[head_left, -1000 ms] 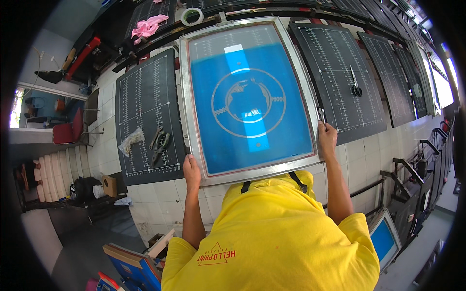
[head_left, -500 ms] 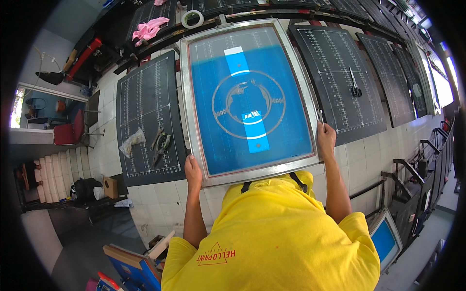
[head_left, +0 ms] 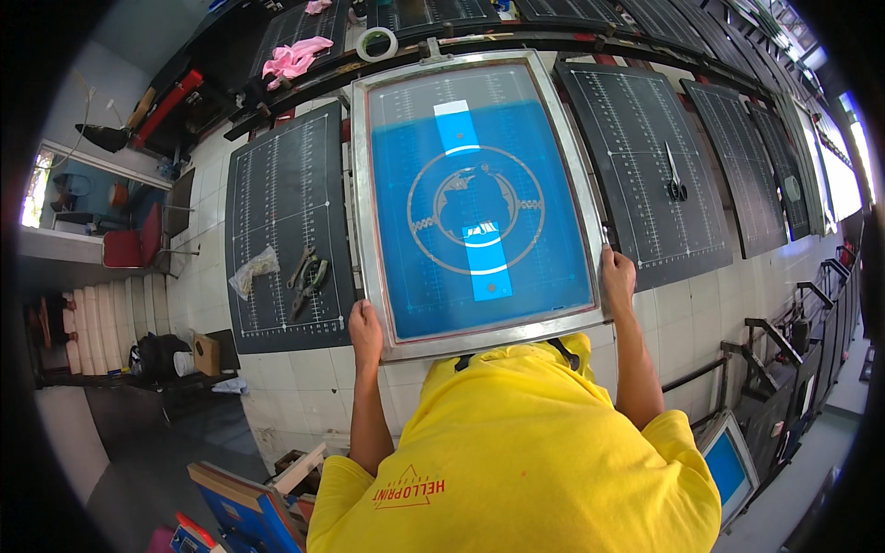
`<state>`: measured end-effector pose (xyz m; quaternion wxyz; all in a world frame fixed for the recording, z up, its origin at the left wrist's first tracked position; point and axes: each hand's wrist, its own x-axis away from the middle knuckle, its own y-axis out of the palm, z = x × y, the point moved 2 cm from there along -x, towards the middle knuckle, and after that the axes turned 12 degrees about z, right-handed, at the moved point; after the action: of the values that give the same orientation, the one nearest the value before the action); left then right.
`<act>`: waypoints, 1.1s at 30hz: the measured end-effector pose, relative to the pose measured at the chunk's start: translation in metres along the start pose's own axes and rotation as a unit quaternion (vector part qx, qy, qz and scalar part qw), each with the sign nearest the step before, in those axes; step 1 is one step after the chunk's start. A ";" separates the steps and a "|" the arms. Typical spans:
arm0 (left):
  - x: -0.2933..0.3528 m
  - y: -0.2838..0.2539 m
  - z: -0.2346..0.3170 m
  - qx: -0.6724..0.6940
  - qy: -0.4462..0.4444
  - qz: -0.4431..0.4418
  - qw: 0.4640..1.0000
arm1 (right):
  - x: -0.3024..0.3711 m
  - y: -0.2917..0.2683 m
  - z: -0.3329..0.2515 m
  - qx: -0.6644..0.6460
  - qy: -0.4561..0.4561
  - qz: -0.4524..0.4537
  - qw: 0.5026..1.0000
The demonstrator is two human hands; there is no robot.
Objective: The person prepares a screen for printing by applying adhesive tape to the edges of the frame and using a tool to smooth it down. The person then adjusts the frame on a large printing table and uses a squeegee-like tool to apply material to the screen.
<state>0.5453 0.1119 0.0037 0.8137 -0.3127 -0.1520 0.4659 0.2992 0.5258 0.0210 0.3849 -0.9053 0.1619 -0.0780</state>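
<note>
In the head view, a large rectangular silver-metal-framed screen with blue mesh [head_left: 392, 207] takes up the middle of the scene, directly in front of the person in the yellow short-sleeved shirt [head_left: 516, 452]. Its mesh carries a pale round design, and its near edge lies close to the shirt. At the far edge, the frame meets a small grey metal clamp [head_left: 430, 52]; whether that is tightened cannot be told.

The left hand [head_left: 366, 330] is closed narrowly on the frame's left side, by the near corner. The right hand [head_left: 619, 279] has its fingers curled at the right side, also toward the near end; its undersides are hidden, so how far the fingers reach beneath cannot be told.

To the left lies a black rectangular board with white ruled markings [head_left: 263, 198], bearing a clear plastic bag [head_left: 253, 270] and dark-handled pliers [head_left: 310, 284]. On a similar black ruled board to the right [head_left: 636, 120] are silver scissors with black handles [head_left: 675, 175].

The step in hand appears to be steadying or lining up the screen. Any next adjustment would call for both hands to act evenly on the two sides, keeping the frame square and clear of the neighbouring boards.
</note>
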 end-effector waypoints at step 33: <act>0.004 -0.005 0.006 0.127 -0.115 0.021 0.985 | -0.005 -0.005 0.011 -0.023 -0.032 0.016 0.999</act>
<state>0.5475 0.1161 0.0114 0.8139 -0.1543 -0.1771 0.5315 0.2985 0.5385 0.0168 0.3704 -0.9132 0.1655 -0.0389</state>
